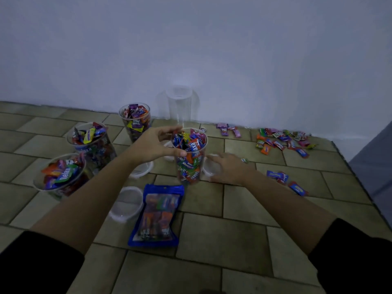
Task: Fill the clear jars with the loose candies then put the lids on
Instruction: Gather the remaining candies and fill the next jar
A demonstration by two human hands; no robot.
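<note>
The left hand (pixel 157 143) was curled round the top of the middle candy jar (pixel 189 164), thumb on the near side of the rim and fingers hooked over the far side, grasping it. That jar stood upright at the centre of the frame, packed to the brim with wrapped candies and still without a lid. The right hand (pixel 228 169) lay low on the surface just right of the jar, palm down, with its fingers and thumb closed round the edge of a clear lid (pixel 209 168), holding it flat.

Both forearms reached in from the bottom corners, bare up to black sleeves (pixel 38 264), the left raised to rim height and the right close to the surface.

Three more filled jars (pixel 91 141) stood open in a diagonal row at left. An empty jar (pixel 179 105) stood against the wall at upper centre. Further clear lids (pixel 129 203) lay near the left forearm, beside a blue candy pouch (pixel 158 215) at lower centre. Loose candies (pixel 282 142) were scattered at upper right, with a few more right of the right wrist.

Everything sat on a brown tile-patterned surface (pixel 244 236) that met a plain white wall (pixel 212 49). The light was dim.
</note>
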